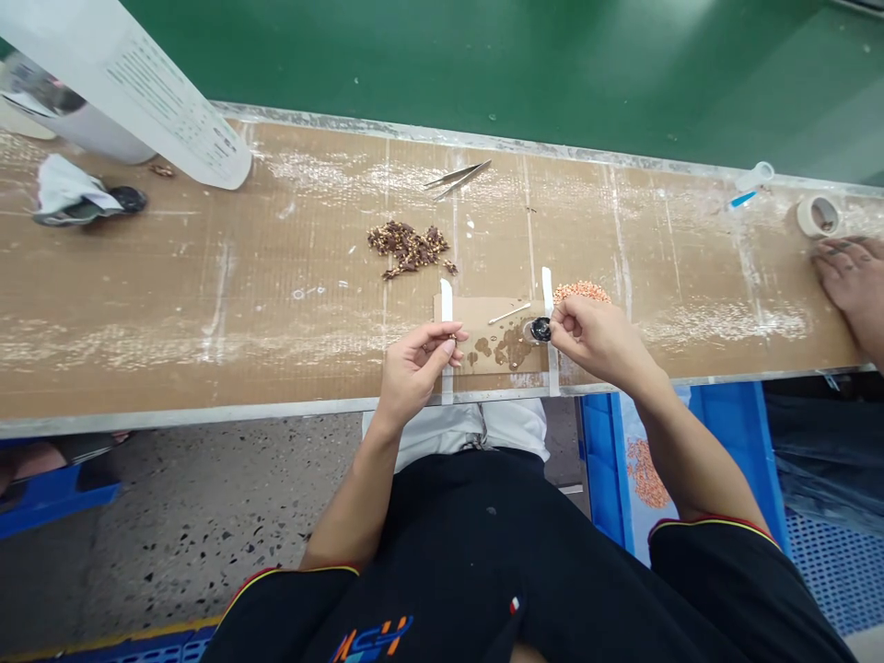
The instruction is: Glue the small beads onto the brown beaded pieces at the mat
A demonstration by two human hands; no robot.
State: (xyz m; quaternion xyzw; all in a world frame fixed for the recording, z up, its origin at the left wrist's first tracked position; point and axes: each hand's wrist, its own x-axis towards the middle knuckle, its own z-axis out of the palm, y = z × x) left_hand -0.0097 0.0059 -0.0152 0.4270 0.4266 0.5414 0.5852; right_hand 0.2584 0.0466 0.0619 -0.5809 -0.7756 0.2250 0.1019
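Observation:
My left hand [412, 370] is closed in a pinch at the left end of a taped-down cardboard piece [483, 308]. A tiny brownish part [453, 339] shows between its fingertips, too small to name. My right hand [594, 339] is closed too, its fingertips at the edge of a small round black piece [540, 329] with a clear rim. Between the hands, the cardboard bears dark wet spots [512, 348] and a cotton swab [509, 313]. Beyond my right hand lies a pile of small copper-coloured parts [582, 292]. A heap of brown and gold parts [409, 249] sits farther left.
Tweezers [459, 178] lie toward the back of the cardboard-covered table [290, 304]. A white bottle [166, 101] leans in at left, near a crumpled cloth [73, 189]. At right are a tape roll [818, 216] and another person's hand [853, 276]. Blue crates [736, 424] stand below.

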